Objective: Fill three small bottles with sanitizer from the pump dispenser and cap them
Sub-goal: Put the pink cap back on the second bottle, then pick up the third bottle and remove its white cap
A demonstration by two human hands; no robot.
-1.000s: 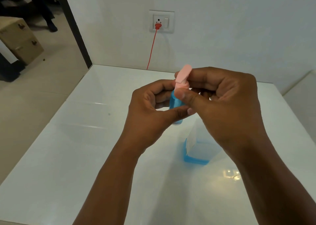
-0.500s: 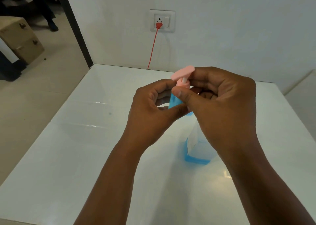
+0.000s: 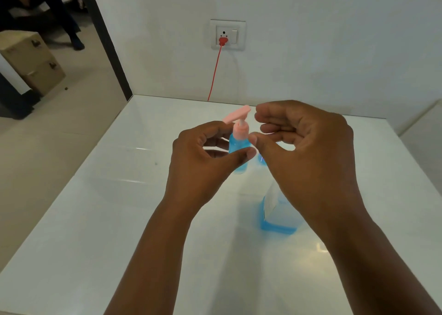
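A small clear bottle of blue sanitizer, topped by a pink pump cap, stands upright above the white table. My left hand grips its body, thumb in front and fingers behind. To the right of the cap hovers my right hand with loosely curled fingers, touching nothing. The large clear dispenser bottle, blue liquid low in it, stands under my right wrist, and its top is hidden. A blue glint shows behind my right thumb; I cannot tell what it is.
A wall socket with a red plug and red cable is on the wall behind the table. The table's left edge drops to the floor, where brown boxes stand. A seated person's legs show at the far left.
My right hand has let go of the pink pump cap and drawn back to the right. The small bottle stays in my left hand and has sunk slightly.
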